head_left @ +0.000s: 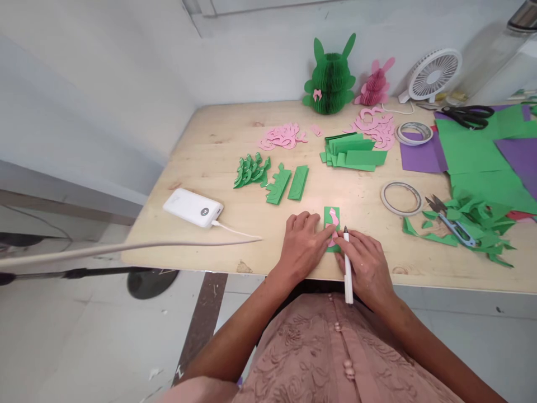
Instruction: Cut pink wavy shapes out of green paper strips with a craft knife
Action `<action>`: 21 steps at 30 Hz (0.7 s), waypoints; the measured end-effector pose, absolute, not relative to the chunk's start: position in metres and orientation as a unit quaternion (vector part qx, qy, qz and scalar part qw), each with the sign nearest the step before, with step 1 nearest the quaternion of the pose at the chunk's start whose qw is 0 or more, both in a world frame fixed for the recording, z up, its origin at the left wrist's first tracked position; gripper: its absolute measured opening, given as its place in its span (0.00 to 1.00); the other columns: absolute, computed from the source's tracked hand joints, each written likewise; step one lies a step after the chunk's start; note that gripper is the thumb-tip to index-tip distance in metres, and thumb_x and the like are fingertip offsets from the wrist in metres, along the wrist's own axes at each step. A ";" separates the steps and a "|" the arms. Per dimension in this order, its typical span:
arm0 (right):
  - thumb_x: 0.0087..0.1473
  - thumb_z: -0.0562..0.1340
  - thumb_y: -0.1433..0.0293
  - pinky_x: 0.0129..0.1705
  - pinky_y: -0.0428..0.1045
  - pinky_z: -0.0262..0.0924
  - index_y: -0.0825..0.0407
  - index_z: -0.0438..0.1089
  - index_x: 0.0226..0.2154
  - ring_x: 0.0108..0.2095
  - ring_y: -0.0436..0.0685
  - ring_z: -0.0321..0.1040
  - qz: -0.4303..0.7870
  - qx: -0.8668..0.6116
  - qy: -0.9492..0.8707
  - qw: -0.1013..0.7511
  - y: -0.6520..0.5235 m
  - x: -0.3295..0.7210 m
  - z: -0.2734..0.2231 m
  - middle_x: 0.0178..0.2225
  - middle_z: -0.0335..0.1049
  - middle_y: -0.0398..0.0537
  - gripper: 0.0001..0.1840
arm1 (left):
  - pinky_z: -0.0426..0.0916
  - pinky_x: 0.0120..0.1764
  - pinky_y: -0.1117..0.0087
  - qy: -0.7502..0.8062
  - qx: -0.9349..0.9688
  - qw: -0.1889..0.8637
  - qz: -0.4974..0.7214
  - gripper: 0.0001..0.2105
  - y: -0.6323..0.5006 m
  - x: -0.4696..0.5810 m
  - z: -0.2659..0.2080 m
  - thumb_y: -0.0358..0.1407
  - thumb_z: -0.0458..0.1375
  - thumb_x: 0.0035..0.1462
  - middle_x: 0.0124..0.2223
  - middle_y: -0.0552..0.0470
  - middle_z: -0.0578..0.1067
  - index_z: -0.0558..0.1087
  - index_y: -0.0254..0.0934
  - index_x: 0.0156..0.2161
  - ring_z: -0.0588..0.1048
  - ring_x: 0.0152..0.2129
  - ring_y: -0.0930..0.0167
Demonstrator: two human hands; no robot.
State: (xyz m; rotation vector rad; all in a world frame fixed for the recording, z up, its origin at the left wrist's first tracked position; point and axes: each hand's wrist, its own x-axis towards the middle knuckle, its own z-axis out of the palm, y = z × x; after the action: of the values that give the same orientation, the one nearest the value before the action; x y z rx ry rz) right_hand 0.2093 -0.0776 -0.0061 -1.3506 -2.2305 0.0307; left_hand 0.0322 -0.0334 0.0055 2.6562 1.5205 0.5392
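A small green paper strip (326,214) lies near the table's front edge with a pink paper cutout (334,215) on top of it. My left hand (302,246) rests at its left side, fingers bent, the thumb pressing the cutout onto the strip. From the right, my right hand (368,266) touches the cutout with its fingertips. It also holds a white pen (348,274), dark tip pointing away from me. Part of the cutout is hidden under my fingers. Just beyond are two folded green pieces (298,183), one cut along its edge.
Green cutouts (250,169), pink cutouts (282,136) and stacked green strips (350,151) lie farther back. At right are tape rolls (401,198), blue-handled scissors (455,224) among green scraps and black scissors (467,116). A white power bank (193,207) trails a cable at left.
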 end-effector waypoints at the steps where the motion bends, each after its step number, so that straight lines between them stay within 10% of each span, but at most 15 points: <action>1: 0.62 0.57 0.72 0.52 0.58 0.57 0.51 0.69 0.51 0.55 0.63 0.65 0.012 -0.500 -0.825 0.263 -0.077 0.209 -0.006 0.49 0.75 0.53 0.15 | 0.59 0.50 0.55 0.495 0.850 0.014 0.179 0.11 -0.035 0.033 0.004 0.39 0.58 0.62 0.49 0.46 0.71 0.75 0.49 0.50 0.65 0.49 0.58; 21: 0.62 0.56 0.71 0.51 0.58 0.59 0.51 0.67 0.54 0.54 0.63 0.66 0.021 -0.500 -0.824 0.265 -0.077 0.210 -0.006 0.49 0.75 0.54 0.18 | 0.56 0.61 0.49 0.436 0.888 0.023 0.147 0.15 -0.034 0.027 -0.001 0.33 0.51 0.66 0.62 0.52 0.69 0.71 0.42 0.56 0.59 0.64 0.59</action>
State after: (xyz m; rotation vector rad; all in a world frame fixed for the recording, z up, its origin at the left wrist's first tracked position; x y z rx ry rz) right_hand 0.2101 -0.0773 -0.0058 -1.3502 -2.2279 0.0568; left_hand 0.0267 -0.0342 -0.0008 2.7475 1.3499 0.4551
